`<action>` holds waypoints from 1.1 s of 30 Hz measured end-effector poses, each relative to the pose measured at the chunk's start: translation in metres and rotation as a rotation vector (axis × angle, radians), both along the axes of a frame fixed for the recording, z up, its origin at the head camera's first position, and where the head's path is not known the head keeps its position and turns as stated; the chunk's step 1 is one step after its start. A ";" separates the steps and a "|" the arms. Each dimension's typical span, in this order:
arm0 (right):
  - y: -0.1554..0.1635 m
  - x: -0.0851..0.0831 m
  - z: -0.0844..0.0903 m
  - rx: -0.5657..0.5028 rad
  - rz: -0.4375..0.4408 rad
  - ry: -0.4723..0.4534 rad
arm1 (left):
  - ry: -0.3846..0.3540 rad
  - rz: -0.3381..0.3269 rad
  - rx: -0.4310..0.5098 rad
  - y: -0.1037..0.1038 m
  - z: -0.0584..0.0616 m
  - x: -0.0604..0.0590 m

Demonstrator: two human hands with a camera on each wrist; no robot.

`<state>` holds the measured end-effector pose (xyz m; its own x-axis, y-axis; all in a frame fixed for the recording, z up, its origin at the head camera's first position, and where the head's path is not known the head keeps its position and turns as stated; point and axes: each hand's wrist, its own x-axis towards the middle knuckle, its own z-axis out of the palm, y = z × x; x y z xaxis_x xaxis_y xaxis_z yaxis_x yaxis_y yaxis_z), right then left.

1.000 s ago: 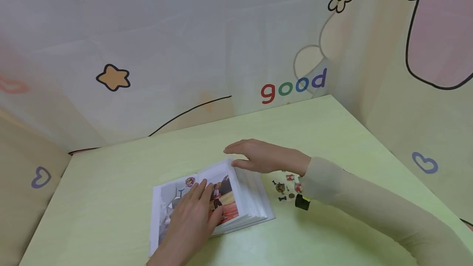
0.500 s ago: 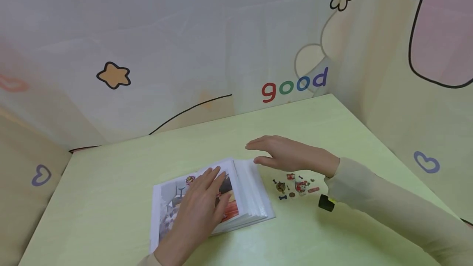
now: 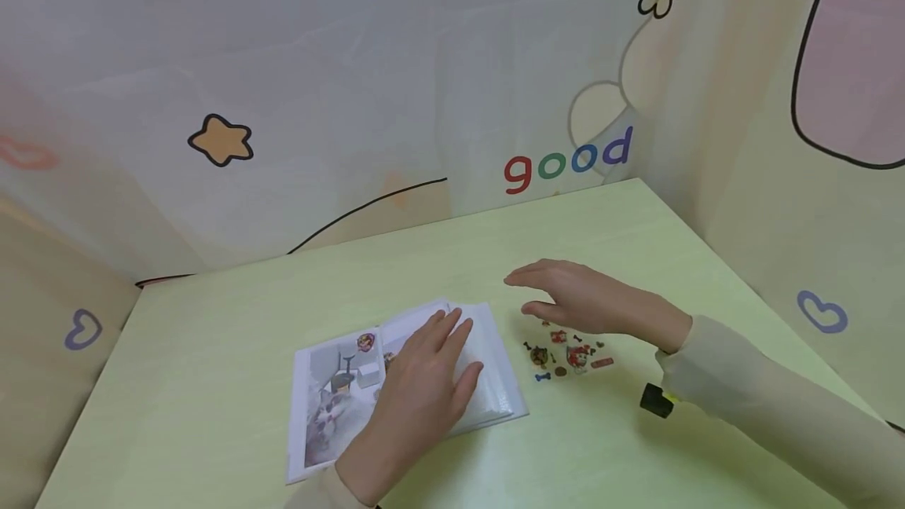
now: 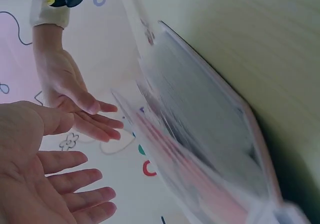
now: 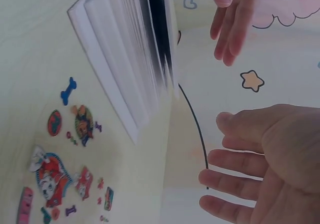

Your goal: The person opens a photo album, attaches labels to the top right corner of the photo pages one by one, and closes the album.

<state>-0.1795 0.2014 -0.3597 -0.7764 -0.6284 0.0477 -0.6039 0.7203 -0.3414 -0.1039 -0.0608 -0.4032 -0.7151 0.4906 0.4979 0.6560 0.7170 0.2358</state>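
An open photo album (image 3: 332,407) lies on the pale green table (image 3: 608,234), its left page showing a grey cat photo and a small round sticker. My left hand (image 3: 424,383) lies flat with straight fingers over the album's right-hand pages. My right hand (image 3: 587,301) hovers open, palm down, just right of the album and above a sheet of cartoon dog stickers (image 3: 566,356). In the right wrist view the album's pages (image 5: 130,48) are blurred, with the stickers (image 5: 55,179) below them. The left wrist view shows my left palm (image 4: 45,184) beside the blurred album (image 4: 200,149).
Cartoon-printed screens (image 3: 558,163) close off the table at the back, left and right. A small black device (image 3: 656,400) sits at my right cuff. Bare tabletop stretches behind the album and in front of the stickers.
My right hand drew back to the right, off the album's edge and over the stickers. My left hand slid right across the pages, uncovering the cat photo; the red photo is now hidden.
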 end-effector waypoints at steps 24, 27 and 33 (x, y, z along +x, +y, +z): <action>0.041 0.018 -0.041 0.055 -0.105 0.161 | -0.138 0.065 -0.160 0.067 -0.009 -0.006; 0.041 0.019 -0.047 0.048 -0.087 0.165 | -0.151 0.077 -0.189 0.074 -0.011 -0.008; 0.038 0.020 -0.058 0.052 -0.035 0.212 | -0.254 0.086 -0.212 0.085 -0.017 -0.013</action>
<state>-0.1598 0.2397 -0.4174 -0.7740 -0.6070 0.1800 -0.6323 0.7555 -0.1713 -0.1164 0.0242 -0.4207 -0.8466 0.4965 0.1915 0.5302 0.8178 0.2238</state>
